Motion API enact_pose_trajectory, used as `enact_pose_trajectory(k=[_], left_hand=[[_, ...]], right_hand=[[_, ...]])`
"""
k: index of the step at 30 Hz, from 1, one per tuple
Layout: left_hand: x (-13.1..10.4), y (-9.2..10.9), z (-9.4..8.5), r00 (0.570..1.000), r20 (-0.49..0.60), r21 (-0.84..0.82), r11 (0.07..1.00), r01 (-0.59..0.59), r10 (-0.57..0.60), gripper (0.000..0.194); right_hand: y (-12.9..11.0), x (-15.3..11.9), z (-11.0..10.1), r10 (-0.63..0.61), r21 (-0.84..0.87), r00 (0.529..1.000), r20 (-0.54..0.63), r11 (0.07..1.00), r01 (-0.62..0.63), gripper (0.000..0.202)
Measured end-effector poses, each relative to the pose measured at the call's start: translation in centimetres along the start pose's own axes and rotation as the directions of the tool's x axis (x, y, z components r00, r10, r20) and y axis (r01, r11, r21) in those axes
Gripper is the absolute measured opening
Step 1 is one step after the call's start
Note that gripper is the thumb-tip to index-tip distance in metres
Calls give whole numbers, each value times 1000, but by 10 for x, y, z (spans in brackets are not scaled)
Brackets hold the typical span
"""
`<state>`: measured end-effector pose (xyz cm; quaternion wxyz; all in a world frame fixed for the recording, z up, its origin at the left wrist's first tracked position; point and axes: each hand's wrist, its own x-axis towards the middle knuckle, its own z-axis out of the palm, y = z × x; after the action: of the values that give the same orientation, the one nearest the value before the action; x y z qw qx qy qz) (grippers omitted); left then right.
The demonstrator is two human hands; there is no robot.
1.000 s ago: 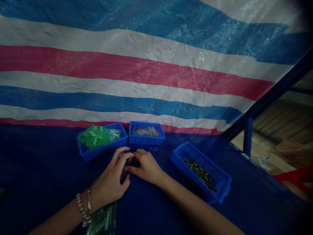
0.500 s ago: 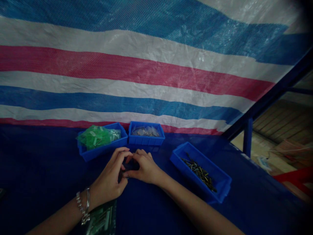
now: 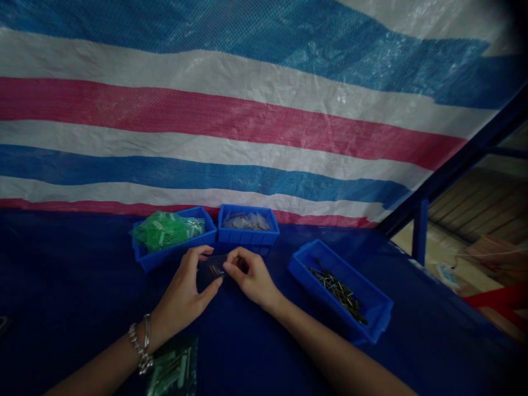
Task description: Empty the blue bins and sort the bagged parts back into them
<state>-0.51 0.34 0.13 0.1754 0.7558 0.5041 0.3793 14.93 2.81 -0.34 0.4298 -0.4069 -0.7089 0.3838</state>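
A small clear bag (image 3: 215, 268) with a few little metal pieces in it is between my hands, over the blue table. My right hand (image 3: 251, 278) pinches its right edge between thumb and fingers. My left hand (image 3: 185, 289), with bracelets at the wrist, is spread on the other side, its thumb tip near the lower edge of the bag. Below my left wrist lies a larger clear bag (image 3: 173, 368) with pale green and metal parts, partly behind the forearm.
Behind my hands stand a blue bin (image 3: 150, 261) of green bags and a blue bin (image 3: 247, 236) of small clear bags. At the right is a blue bin (image 3: 305, 256) of thin metal pieces. A striped sheet (image 3: 247, 121) hangs behind.
My hands have moved apart a little; my left fingers have opened out. The small clear bag now shows between them, where the fingers hid it before.
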Motion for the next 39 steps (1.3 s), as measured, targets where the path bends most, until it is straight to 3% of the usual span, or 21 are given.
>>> enact_pose_trajectory(k=[7,14,24,33,39], left_hand=[[5,0,-2,982,167,-280,951,129,-84,25],[6,-1,-4,981,164,-294,944,148,-103,11],[6,1,-4,981,184,-188,977,98,-63,11],[8,-3,-3,976,210,-211,972,103,-58,13],[7,-3,-3,983,165,-258,958,127,-86,14]], right_hand=[[-1,0,-3,-43,164,997,-61,985,53,13],[2,-2,-1,-55,15,995,87,998,54,15],[10,0,1,-12,-5,999,38,1000,13,13],[3,-1,-1,-58,-48,992,108,997,64,15],[2,-2,-1,-65,-57,989,134,996,74,15]])
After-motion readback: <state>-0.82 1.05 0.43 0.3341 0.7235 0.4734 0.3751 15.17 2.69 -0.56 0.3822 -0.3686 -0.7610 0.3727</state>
